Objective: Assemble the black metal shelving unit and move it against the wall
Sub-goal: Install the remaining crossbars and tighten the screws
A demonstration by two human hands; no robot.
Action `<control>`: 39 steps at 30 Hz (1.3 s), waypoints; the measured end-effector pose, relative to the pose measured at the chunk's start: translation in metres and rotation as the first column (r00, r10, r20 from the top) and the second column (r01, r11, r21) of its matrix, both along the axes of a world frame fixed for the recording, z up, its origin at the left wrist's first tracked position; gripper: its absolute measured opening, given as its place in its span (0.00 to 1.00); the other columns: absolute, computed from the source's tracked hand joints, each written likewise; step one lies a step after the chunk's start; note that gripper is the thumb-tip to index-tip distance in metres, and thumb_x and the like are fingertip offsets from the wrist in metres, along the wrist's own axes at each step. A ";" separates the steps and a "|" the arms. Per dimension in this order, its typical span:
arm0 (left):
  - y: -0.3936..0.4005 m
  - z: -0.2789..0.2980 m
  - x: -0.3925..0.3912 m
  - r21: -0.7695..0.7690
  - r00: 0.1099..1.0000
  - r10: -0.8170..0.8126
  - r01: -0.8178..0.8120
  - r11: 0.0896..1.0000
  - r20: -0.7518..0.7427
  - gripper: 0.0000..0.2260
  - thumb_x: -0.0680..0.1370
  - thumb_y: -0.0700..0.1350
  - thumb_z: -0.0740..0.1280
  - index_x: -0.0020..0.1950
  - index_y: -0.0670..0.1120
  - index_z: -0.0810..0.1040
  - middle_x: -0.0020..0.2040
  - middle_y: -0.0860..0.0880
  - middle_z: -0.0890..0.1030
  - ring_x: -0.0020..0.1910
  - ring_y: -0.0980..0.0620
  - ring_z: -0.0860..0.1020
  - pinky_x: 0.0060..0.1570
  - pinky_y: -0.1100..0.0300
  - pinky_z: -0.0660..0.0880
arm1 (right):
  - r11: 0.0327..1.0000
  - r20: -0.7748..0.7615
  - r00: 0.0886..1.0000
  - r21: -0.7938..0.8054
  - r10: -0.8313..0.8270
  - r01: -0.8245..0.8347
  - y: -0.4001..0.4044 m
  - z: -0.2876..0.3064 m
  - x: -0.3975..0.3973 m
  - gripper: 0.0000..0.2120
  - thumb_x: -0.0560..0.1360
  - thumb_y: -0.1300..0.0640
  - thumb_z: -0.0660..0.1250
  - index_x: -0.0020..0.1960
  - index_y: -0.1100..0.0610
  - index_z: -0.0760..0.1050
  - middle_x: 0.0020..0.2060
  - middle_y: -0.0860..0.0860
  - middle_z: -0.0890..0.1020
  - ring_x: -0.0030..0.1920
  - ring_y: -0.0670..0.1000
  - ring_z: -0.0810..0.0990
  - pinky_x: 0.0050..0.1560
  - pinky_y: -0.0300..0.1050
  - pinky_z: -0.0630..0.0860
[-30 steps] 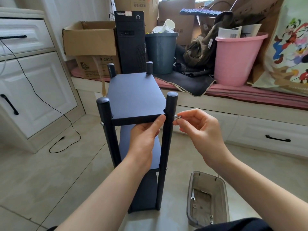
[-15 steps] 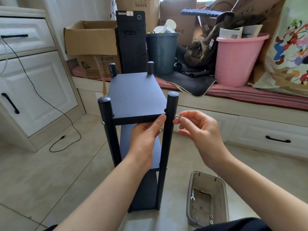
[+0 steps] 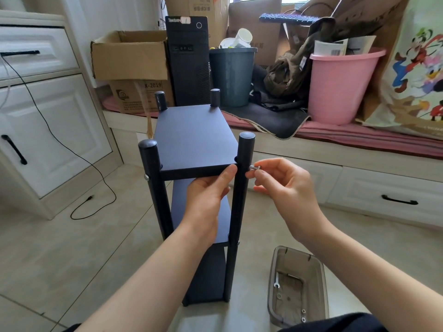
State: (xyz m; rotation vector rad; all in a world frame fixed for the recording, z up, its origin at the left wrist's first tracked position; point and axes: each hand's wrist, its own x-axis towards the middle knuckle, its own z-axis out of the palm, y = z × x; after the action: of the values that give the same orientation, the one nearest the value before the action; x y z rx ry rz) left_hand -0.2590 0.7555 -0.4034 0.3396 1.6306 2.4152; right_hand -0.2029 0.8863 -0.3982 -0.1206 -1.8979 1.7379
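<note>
The black shelving unit (image 3: pixel 194 137) stands upright on the tiled floor in front of me, with several dark boards between four round posts. My left hand (image 3: pixel 207 197) grips the front edge of the top board beside the near right post (image 3: pixel 242 188), thumb on the edge. My right hand (image 3: pixel 282 185) pinches a small silver screw (image 3: pixel 255 167) whose tip sits at the outer side of that post, level with the top board. A screw head shows on the near left post (image 3: pixel 146 176).
A smoky plastic tray (image 3: pixel 297 287) with a small wrench and washers lies on the floor at my right. Behind the unit runs a low bench with boxes, a computer tower (image 3: pixel 188 61), a grey bin and a pink bucket (image 3: pixel 340 87). White cabinets and a black cable lie left.
My right hand has turned slightly at the screw, its fingers shifting against the post. The left hand and the unit stay where they were.
</note>
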 end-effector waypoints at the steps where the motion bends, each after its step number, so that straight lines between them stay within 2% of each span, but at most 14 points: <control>1: 0.000 0.000 0.000 -0.001 1.000 -0.002 0.002 1.000 0.000 0.11 0.60 0.58 0.74 0.41 0.60 0.87 0.51 0.55 0.87 0.60 0.50 0.81 0.69 0.47 0.73 | 1.000 0.009 1.000 -0.015 0.002 -0.002 0.000 0.000 0.000 0.03 0.78 0.64 0.68 0.50 0.58 0.79 0.41 0.50 0.87 0.44 0.45 0.85 0.45 0.40 0.81; 4: 0.000 0.000 0.000 -0.005 1.000 -0.006 0.006 1.000 -0.003 0.13 0.60 0.59 0.74 0.43 0.59 0.88 0.52 0.54 0.87 0.61 0.50 0.81 0.68 0.48 0.73 | 1.000 0.007 1.000 0.018 -0.022 0.022 0.001 0.002 0.000 0.03 0.77 0.63 0.69 0.49 0.57 0.80 0.39 0.49 0.86 0.42 0.44 0.84 0.44 0.37 0.79; 8: 0.000 -0.002 -0.002 -0.011 1.000 0.006 -0.006 1.000 0.006 0.21 0.60 0.59 0.75 0.49 0.53 0.86 0.53 0.53 0.86 0.61 0.49 0.81 0.67 0.48 0.73 | 0.967 -0.026 0.995 0.235 -0.097 0.100 0.003 0.005 0.002 0.05 0.75 0.62 0.72 0.46 0.53 0.80 0.40 0.48 0.85 0.43 0.49 0.83 0.46 0.43 0.80; 13: 0.001 -0.002 -0.002 -0.005 1.000 0.005 -0.005 1.000 0.015 0.18 0.59 0.60 0.75 0.45 0.55 0.87 0.53 0.53 0.86 0.61 0.49 0.81 0.65 0.49 0.74 | 0.935 -0.066 0.988 0.322 -0.136 0.150 0.002 0.005 0.003 0.06 0.75 0.62 0.73 0.45 0.52 0.79 0.40 0.47 0.84 0.44 0.49 0.84 0.46 0.46 0.81; 18: 0.001 -0.001 -0.001 -0.015 1.000 0.015 -0.015 1.000 0.016 0.18 0.59 0.59 0.75 0.46 0.53 0.87 0.53 0.52 0.87 0.61 0.49 0.81 0.68 0.47 0.73 | 0.969 -0.012 0.993 0.216 -0.117 0.117 0.002 0.005 0.001 0.02 0.74 0.59 0.71 0.44 0.54 0.80 0.38 0.49 0.86 0.43 0.50 0.85 0.50 0.54 0.81; 21: 0.001 -0.002 -0.001 -0.016 1.000 0.008 -0.008 1.000 0.007 0.19 0.61 0.58 0.74 0.49 0.53 0.85 0.53 0.51 0.87 0.61 0.50 0.81 0.69 0.46 0.72 | 0.988 0.017 0.997 0.134 -0.080 0.077 0.001 0.006 -0.001 0.02 0.75 0.61 0.70 0.44 0.56 0.80 0.38 0.49 0.86 0.43 0.49 0.85 0.51 0.55 0.82; 23: 0.001 -0.002 0.000 -0.023 1.000 0.001 -0.001 1.000 -0.004 0.18 0.62 0.58 0.73 0.49 0.53 0.85 0.53 0.52 0.87 0.59 0.51 0.82 0.69 0.46 0.72 | 0.994 0.018 0.999 0.097 -0.043 0.041 0.001 0.006 0.000 0.03 0.75 0.62 0.71 0.43 0.57 0.78 0.39 0.53 0.86 0.44 0.52 0.85 0.51 0.55 0.82; 27: 0.001 -0.002 0.000 -0.050 1.000 0.009 -0.010 0.999 -0.009 0.19 0.64 0.57 0.72 0.51 0.51 0.84 0.52 0.52 0.87 0.57 0.52 0.83 0.69 0.47 0.71 | 0.974 -0.060 0.997 0.216 -0.054 0.066 0.001 0.006 0.000 0.06 0.74 0.66 0.72 0.42 0.58 0.77 0.39 0.55 0.83 0.44 0.56 0.83 0.46 0.46 0.81; 29: 0.001 -0.001 0.000 -0.057 1.000 0.014 -0.015 0.998 -0.012 0.18 0.65 0.57 0.72 0.50 0.51 0.84 0.51 0.52 0.87 0.56 0.53 0.83 0.69 0.49 0.71 | 0.974 -0.071 0.996 0.218 -0.050 0.064 0.002 0.006 0.000 0.05 0.74 0.66 0.72 0.42 0.58 0.78 0.39 0.54 0.83 0.44 0.56 0.83 0.46 0.46 0.81; 33: 0.002 -0.002 0.000 -0.067 1.000 0.019 -0.021 0.998 -0.022 0.15 0.65 0.56 0.72 0.49 0.52 0.84 0.49 0.54 0.87 0.53 0.57 0.84 0.68 0.54 0.71 | 0.997 0.005 1.000 0.072 -0.019 0.019 0.003 0.006 -0.001 0.03 0.75 0.64 0.70 0.44 0.57 0.80 0.39 0.52 0.86 0.43 0.50 0.85 0.44 0.42 0.81; 36: 0.001 -0.002 0.000 -0.082 0.999 0.013 -0.016 0.996 -0.034 0.16 0.66 0.56 0.71 0.50 0.52 0.84 0.49 0.54 0.87 0.53 0.57 0.84 0.69 0.53 0.70 | 0.998 0.058 0.998 -0.056 0.023 -0.020 0.004 0.006 -0.003 0.03 0.76 0.64 0.69 0.45 0.58 0.80 0.40 0.52 0.87 0.45 0.49 0.86 0.44 0.41 0.80; 39: 0.001 -0.001 0.000 -0.090 0.999 0.015 -0.018 0.996 -0.035 0.17 0.65 0.57 0.71 0.51 0.52 0.84 0.50 0.55 0.87 0.54 0.57 0.84 0.71 0.50 0.69 | 0.998 0.067 0.997 -0.053 0.049 -0.045 0.005 0.005 -0.003 0.03 0.76 0.64 0.70 0.45 0.57 0.79 0.41 0.52 0.87 0.46 0.50 0.86 0.46 0.43 0.81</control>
State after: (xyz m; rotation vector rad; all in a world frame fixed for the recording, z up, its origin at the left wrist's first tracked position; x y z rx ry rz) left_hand -0.2593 0.7561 -0.4040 0.3555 1.7571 2.3507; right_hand -0.2057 0.8916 -0.3927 -0.1575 -1.9187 1.8367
